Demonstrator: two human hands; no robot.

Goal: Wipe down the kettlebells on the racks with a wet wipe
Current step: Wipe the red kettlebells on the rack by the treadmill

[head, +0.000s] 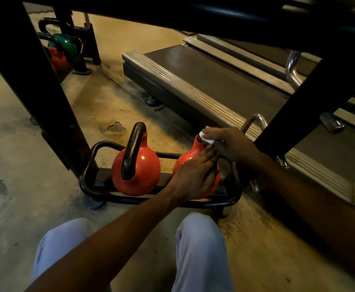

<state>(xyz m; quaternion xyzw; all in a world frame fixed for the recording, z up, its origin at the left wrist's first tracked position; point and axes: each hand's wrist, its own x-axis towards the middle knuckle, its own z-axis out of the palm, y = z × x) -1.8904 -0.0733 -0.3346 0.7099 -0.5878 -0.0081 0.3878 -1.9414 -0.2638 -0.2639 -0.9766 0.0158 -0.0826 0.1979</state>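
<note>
Two orange kettlebells side by side on a low black rack at floor level. Left kettlebell untouched, dark handle upright and arching over its body. Right kettlebell partly covered by both hands. Left hand laid flat on the near side of the right kettlebell, fingers straight and pressed against its surface, nothing gripped. Right hand curled over the top of the same kettlebell at its handle, clutching a white wet wipe bunched under the fingers, only small bits of white peeking out. Handle of the right kettlebell mostly hidden under that hand. Knees in light grey trousers at the bottom, just before the rack. Black frame post rising at the left of the rack. Treadmill deck on the concrete floor beyond. Farther back on the left, a green kettlebell and another orange one on a second rack.
</note>
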